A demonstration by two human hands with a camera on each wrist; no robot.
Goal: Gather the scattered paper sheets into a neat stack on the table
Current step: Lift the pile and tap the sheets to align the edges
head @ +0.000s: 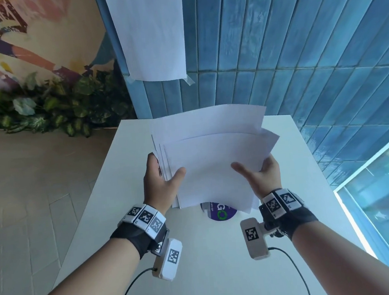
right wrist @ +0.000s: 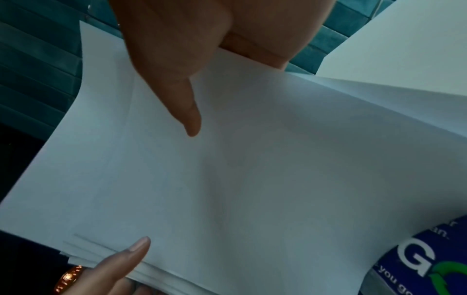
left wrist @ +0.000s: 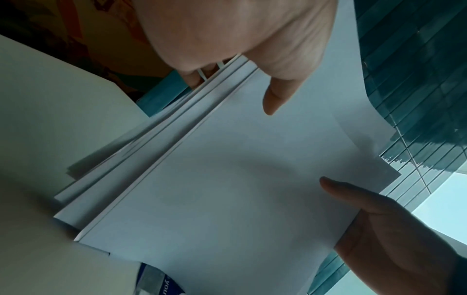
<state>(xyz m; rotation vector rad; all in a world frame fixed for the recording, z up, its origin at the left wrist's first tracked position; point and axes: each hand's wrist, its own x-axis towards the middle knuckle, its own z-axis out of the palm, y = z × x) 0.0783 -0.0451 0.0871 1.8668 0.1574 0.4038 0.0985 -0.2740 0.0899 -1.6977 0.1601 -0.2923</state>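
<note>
A loose bundle of several white paper sheets [head: 213, 159] is lifted above the white table [head: 113, 201], its edges fanned and uneven. My left hand [head: 160, 176] grips the bundle's left edge, thumb on top and fingers underneath. My right hand [head: 259, 172] grips the right edge the same way. In the left wrist view the stepped edges of the sheets [left wrist: 227, 179] run diagonally under my left thumb [left wrist: 275, 99]. The right wrist view shows my right thumb [right wrist: 187, 111] lying on the top sheet [right wrist: 252, 179].
A purple round sticker [head: 220, 213] with white lettering and a green logo lies on the table under the bundle. Another white sheet [head: 150, 33] is taped to the blue tiled wall [head: 297, 44]. Plants [head: 44, 108] stand at the left, a glass pane [head: 380, 190] at the right.
</note>
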